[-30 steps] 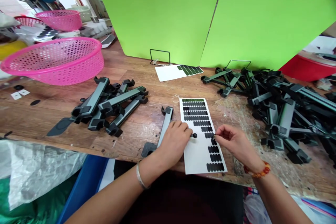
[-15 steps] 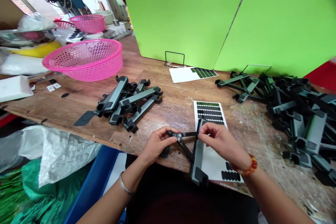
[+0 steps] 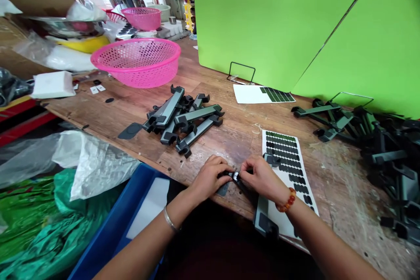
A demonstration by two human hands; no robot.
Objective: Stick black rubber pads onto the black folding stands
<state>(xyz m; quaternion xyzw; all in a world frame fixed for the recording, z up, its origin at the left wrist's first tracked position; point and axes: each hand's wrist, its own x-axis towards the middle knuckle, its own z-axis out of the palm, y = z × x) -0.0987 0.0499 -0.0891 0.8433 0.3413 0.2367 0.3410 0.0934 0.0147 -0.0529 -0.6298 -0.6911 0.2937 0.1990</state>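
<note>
A grey-and-black folding stand (image 3: 262, 210) lies at the bench's front edge, its bar over a white sheet of black stick-on pads (image 3: 288, 153). My left hand (image 3: 210, 177) is closed on the joint end of the stand's thin black arms, beside a shiny round pivot. On the other side of that pivot my right hand (image 3: 260, 179) has thumb and forefinger pinched together at the joint. Whether a small pad sits in that pinch is hidden by the fingers. The right wrist and forearm cover the middle of the stand's bar.
A pile of similar stands (image 3: 183, 118) lies to the left, and a larger heap (image 3: 393, 162) to the right. Behind are a pink basket (image 3: 141, 76), a second pad sheet (image 3: 247, 94) and a green panel (image 3: 262, 22). A blue bin (image 3: 108, 232) stands below the front edge.
My right hand has moved from the stand's bar over to the pivot, close to my left hand. The view has swung left, so the bench things appear farther right.
</note>
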